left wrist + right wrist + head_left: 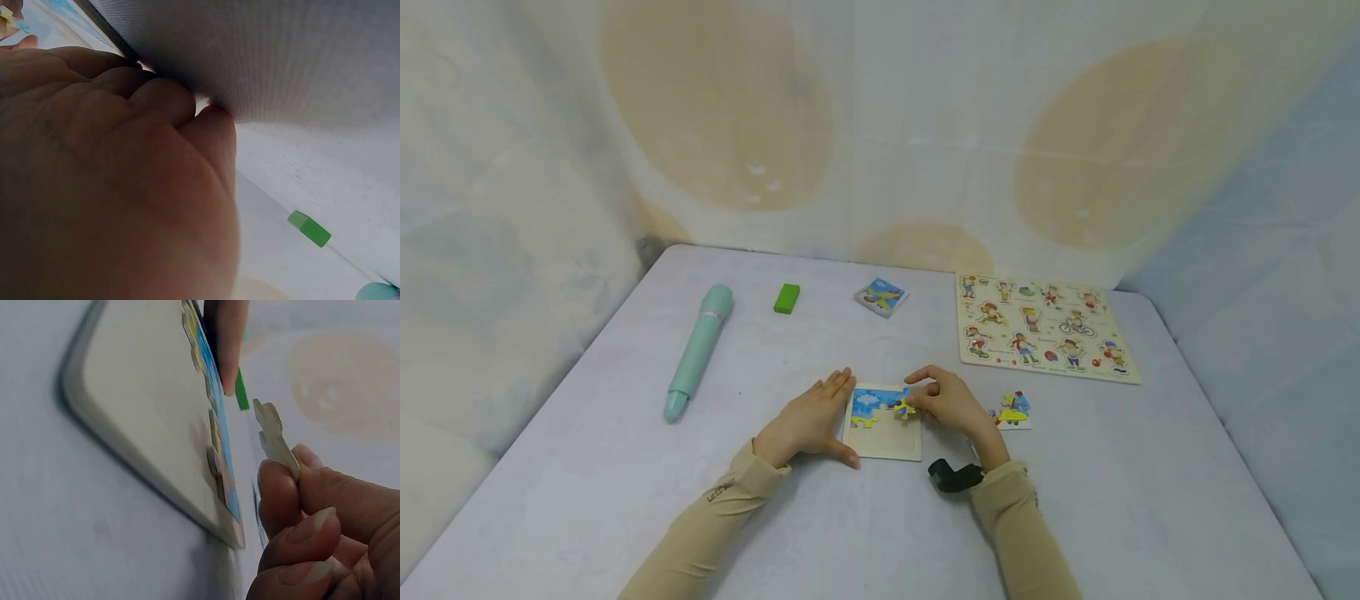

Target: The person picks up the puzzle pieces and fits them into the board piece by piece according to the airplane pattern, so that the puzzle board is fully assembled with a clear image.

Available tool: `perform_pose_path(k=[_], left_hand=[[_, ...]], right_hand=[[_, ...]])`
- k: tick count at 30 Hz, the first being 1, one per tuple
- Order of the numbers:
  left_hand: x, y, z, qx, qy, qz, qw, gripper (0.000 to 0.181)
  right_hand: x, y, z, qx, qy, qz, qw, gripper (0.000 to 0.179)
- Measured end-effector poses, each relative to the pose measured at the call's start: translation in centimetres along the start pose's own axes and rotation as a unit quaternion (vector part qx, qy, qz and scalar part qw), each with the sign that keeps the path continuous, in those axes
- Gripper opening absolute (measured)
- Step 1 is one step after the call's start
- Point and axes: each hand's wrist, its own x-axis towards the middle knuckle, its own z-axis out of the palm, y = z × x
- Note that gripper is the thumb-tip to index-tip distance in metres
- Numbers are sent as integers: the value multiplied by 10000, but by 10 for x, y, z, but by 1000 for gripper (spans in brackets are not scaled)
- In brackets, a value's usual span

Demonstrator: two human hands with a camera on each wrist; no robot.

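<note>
A small wooden puzzle tray lies in front of me, its upper part filled with several blue and yellow pieces and its lower part bare. My left hand rests along the tray's left side, fingers stretched forward and thumb out by the near left corner. Between thumb and forefinger, my right hand pinches a puzzle piece over the tray's upper right. In the right wrist view that piece stands tilted, apart from the tray, its plain wooden side showing. Loose puzzle pieces lie just right of the right hand.
Farther back are a green block, a small square picture and a large wooden board with printed figures. A mint-green cylinder lies at the left. Under the right wrist is a black device.
</note>
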Motion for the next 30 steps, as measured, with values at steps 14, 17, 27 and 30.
perform_pose_path(k=[14, 17, 27, 30], left_hand=[[0, -1, 1, -31, 24, 20, 10000, 129], [0, -1, 1, -58, 59, 52, 10000, 128], [0, 0, 0, -72, 63, 66, 9999, 128], [-1, 0, 0, -87, 64, 59, 9999, 128]], right_hand=[[-1, -12, 24, -49, -365, -281, 9989, 17], [-1, -13, 27, -200, -251, -252, 9992, 16], [-3, -23, 36, -965, 149, -235, 9949, 15], [-4, -23, 39, -1091, 279, -168, 9935, 17]])
